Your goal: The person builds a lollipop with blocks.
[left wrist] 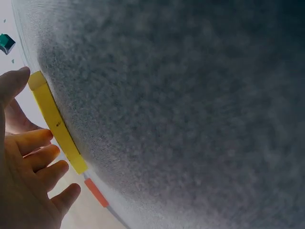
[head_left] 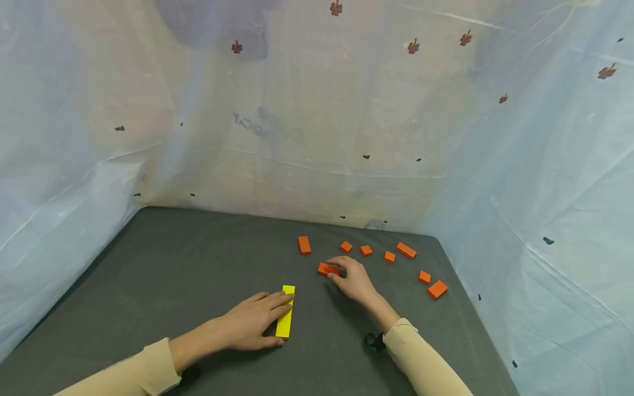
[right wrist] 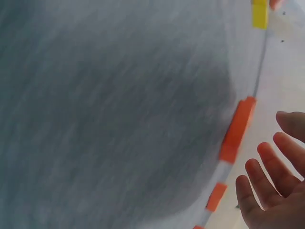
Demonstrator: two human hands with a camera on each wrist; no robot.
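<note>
A long yellow block [head_left: 283, 328] lies on the dark grey table. My left hand [head_left: 250, 320] rests beside and partly over it, fingers across its upper part and thumb by its near end. The left wrist view shows the fingers [left wrist: 49, 171] loosely spread along the yellow block [left wrist: 55, 121]. Farther right, my right hand [head_left: 354, 280] hovers at an orange block [head_left: 324, 269], thumb and fingers around its right end, which they partly hide. In the right wrist view the fingers of my right hand [right wrist: 279, 186] look spread, with an orange block [right wrist: 237, 131] beyond them.
Beyond my right hand lie an orange block [head_left: 304, 245], small orange cubes [head_left: 366, 251] and a longer orange block [head_left: 406, 250]. Another orange block [head_left: 437, 290] sits near the right edge. Pale hanging sheets [head_left: 307, 137] enclose the table's back and sides.
</note>
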